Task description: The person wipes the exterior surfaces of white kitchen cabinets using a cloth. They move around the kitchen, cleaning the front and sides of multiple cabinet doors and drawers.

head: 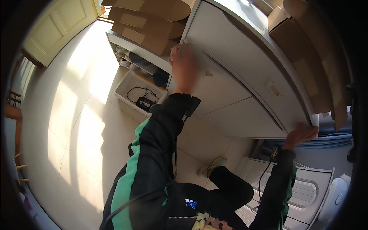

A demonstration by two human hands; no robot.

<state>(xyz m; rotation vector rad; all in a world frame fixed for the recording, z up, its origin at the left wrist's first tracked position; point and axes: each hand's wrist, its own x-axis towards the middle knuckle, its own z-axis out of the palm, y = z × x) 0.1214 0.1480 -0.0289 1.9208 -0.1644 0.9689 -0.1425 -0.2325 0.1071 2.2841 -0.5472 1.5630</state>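
Note:
A white cabinet (230, 86) with drawer and door fronts stands before me, slanting across the view. My left hand (186, 67) is raised against its left edge, near the upper drawer front. That hand is blurred; a small whitish thing shows by its fingertips, and I cannot tell if it is held. At the cabinet's right end, my right hand (302, 134) touches the lower corner, fingers stretched towards the side. Whether it grips the edge is unclear. Both sleeves are black with green, and each wrist has a device with a cable.
Cardboard boxes (310, 66) stand on the cabinet, with more cardboard (143, 21) on a low shoe rack (138, 46) at the left. A white plastic bin (123, 95) on the floor holds a black device and cable. Near my right arm are blue fabric (310, 142) and a panelled white unit (302, 187).

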